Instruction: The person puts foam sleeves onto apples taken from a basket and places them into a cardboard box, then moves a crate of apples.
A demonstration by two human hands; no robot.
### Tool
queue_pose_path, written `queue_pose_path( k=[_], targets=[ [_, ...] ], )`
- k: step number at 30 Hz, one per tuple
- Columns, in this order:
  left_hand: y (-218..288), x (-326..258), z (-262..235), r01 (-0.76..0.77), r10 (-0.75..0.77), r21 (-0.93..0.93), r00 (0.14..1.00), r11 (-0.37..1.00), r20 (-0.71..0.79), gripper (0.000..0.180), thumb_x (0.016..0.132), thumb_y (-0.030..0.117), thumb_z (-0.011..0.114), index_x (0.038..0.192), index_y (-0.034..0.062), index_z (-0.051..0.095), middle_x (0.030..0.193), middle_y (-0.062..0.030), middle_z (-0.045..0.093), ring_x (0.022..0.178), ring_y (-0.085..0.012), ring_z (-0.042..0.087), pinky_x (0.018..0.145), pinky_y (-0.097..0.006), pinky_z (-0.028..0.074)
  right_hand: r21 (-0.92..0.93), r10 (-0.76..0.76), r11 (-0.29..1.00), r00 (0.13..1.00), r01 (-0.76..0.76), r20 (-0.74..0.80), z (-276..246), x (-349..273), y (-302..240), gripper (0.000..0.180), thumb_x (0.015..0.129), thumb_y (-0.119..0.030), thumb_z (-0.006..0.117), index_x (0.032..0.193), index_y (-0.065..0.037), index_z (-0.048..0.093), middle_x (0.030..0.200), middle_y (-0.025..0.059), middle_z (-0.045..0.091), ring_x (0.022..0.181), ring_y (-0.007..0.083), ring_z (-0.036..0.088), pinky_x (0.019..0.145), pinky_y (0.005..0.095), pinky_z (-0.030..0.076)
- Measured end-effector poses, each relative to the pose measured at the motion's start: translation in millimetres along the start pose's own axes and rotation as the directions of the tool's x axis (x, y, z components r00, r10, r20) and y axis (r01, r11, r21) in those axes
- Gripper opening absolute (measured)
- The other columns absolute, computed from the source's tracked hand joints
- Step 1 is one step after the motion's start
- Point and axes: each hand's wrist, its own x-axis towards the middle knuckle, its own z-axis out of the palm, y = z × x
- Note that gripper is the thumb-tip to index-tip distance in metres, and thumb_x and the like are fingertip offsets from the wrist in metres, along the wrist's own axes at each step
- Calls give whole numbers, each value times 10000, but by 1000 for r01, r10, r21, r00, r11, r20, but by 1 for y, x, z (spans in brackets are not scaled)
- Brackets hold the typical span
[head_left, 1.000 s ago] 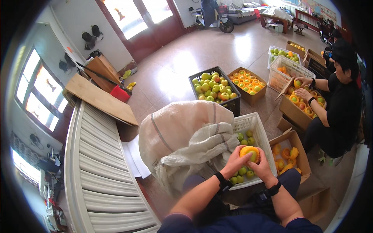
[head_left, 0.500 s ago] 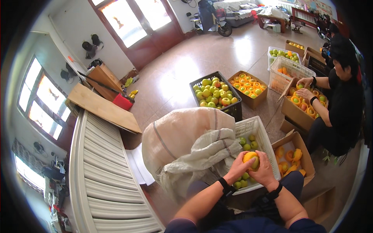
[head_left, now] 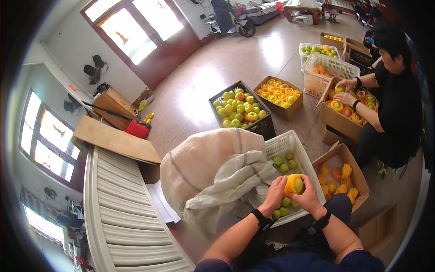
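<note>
yellow foam netting point(head_left: 290, 184) sits around a green apple point(head_left: 298, 185), one end bare, held above the white crate point(head_left: 302, 156), closer to its near edge than its far edge. the grip is clamped on this pair from both sides: left hand point(head_left: 275, 192) on the netting, right hand point(head_left: 310, 196) at the bare end. best, i'd judge, to steady the fruit lightly with the right fingers while the left ones ease the mesh evenly, without bunching; hard squeezing could bruise it, and staying low over the crate would soften a slip.
</note>
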Motion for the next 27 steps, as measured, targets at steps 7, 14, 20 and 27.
queue_pose_path(
  k=[7,14,20,27],
  targets=[
    [15,0,9,134,-109,139,978,981,-176,449,1075,405,423,1196,22,624,1146,-122,616,1009,-217,579,815,-303,490,545,219,811,974,-216,60,-35,20,28,668,792,-122,801,1344,0,446,1216,102,587,1088,170,607,960,323,511],
    [23,-1,13,272,-276,-48,954,961,-118,476,1073,452,418,1228,45,611,1142,-92,616,904,-146,593,767,-299,490,436,244,885,961,-164,-133,-127,63,66,653,804,-123,779,1354,-13,445,1215,107,584,1109,199,602,972,321,499],
    [29,-3,19,273,-278,-83,958,959,-67,477,1075,449,422,1223,37,611,1129,-80,612,899,-132,565,767,-289,479,176,377,925,881,-338,-285,-181,50,173,666,774,-152,775,1344,-12,462,1198,119,593,1095,222,609,973,337,496],
    [29,-4,18,280,-286,-114,957,953,-46,468,1074,443,430,1223,35,605,1109,-65,607,891,-120,541,775,-280,471,130,667,741,698,-659,-262,-182,-31,275,659,710,-182,804,1266,10,507,1158,139,615,1059,249,625,925,355,510]
  ],
)
